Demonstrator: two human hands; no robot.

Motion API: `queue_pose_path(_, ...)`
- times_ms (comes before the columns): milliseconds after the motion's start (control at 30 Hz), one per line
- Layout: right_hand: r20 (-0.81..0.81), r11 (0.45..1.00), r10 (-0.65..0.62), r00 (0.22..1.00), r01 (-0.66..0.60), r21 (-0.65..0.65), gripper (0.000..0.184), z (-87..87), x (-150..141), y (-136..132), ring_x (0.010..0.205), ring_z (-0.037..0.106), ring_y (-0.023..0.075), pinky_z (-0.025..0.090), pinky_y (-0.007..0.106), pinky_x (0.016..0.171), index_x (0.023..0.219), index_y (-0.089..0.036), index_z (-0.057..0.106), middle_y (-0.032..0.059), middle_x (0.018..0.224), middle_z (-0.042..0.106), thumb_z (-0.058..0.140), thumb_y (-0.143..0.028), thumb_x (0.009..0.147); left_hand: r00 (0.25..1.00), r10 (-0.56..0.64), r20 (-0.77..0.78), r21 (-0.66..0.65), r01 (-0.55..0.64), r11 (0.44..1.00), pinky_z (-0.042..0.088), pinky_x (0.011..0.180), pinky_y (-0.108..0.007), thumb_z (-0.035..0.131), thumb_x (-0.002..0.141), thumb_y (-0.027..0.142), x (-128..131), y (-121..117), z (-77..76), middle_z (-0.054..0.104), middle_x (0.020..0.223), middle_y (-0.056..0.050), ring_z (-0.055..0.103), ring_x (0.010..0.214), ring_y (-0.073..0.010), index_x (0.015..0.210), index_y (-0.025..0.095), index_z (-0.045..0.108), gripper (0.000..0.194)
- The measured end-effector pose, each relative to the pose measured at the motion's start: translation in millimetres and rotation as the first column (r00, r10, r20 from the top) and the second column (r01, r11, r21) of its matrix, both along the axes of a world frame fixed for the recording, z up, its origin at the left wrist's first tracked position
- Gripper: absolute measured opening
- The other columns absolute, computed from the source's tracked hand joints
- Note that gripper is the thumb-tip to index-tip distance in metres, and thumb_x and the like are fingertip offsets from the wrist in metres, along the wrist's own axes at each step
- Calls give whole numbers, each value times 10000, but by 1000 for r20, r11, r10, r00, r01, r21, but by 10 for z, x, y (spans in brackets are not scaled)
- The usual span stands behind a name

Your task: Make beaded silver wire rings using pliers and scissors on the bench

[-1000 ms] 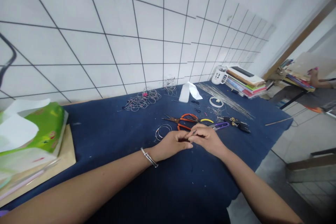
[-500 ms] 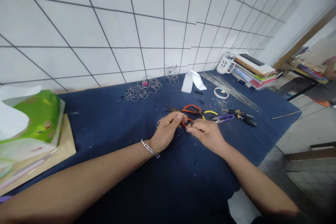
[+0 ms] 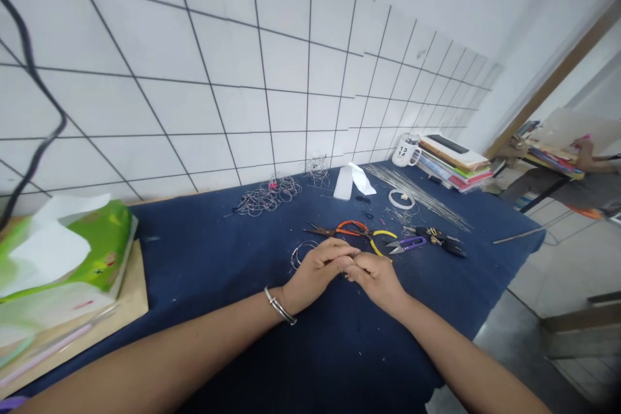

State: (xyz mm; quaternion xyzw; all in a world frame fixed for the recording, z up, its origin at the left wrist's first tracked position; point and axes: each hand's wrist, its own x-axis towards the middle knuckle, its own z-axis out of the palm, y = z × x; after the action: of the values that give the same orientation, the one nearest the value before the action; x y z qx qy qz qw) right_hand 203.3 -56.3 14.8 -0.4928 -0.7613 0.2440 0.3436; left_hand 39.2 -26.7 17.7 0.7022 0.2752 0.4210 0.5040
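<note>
My left hand (image 3: 317, 272) and my right hand (image 3: 376, 277) meet over the dark blue cloth (image 3: 301, 362), fingertips pressed together. Both are closed; whatever small thing lies between the fingers is hidden. A thin wire ring (image 3: 301, 253) lies just left of my left hand. Behind the hands are orange-handled pliers (image 3: 353, 228) and yellow-handled pliers (image 3: 385, 234). Purple thread snips (image 3: 408, 244) lie to the right, beside a black-handled tool (image 3: 439, 237).
Tangled wire loops (image 3: 269, 194) lie near the tiled wall, with long straight wires (image 3: 420, 197) farther right. A white mug (image 3: 405, 151) and stacked books (image 3: 456, 158) stand at the back. A green tissue pack (image 3: 104, 249) is at left. Another person's arm (image 3: 587, 158) shows far right.
My hands have come together; a moment ago they were slightly apart, with orange handles visible between them. The camera view has tilted up, so the table sits lower.
</note>
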Motion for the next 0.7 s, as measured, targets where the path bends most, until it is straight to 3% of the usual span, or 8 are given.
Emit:
queue_pose_path(133,5,1000,-2,1000,2,5,370,1,-11,-23,544,514,106,397,217,556,559,-175,560,10,579,577,441,-386,838,999,-20,32,-10,20,1000,415,862,-307,526,793,281,8,-45,23,580,980,-68,537,916,-166,908,181,667,207)
queue_pose_path(433,9,998,-10,1000,9,64,252,-54,-33,-11,651,530,112,408,218,627,618,-184,607,7,679,551,517,-329,805,991,123,45,-16,-122,992,425,785,-278,548,777,268,27,-50,-36,581,840,-44,537,817,-143,794,157,651,152)
queue_pose_path(567,48,997,28,998,-31,65,166,-95,-53,-14,673,536,121,413,232,658,703,-199,639,5,691,569,545,-303,790,990,139,28,-28,-138,990,423,740,-262,560,770,267,35,-56,-33,592,797,-36,537,774,-137,785,152,643,143)
queue_pose_path(700,43,996,16,999,-20,83,215,-117,-64,-37,624,516,111,407,225,616,656,-188,623,4,645,537,510,-278,815,990,142,19,-7,-142,990,421,732,-254,568,761,249,36,-97,15,594,795,-39,538,770,-137,776,147,643,127)
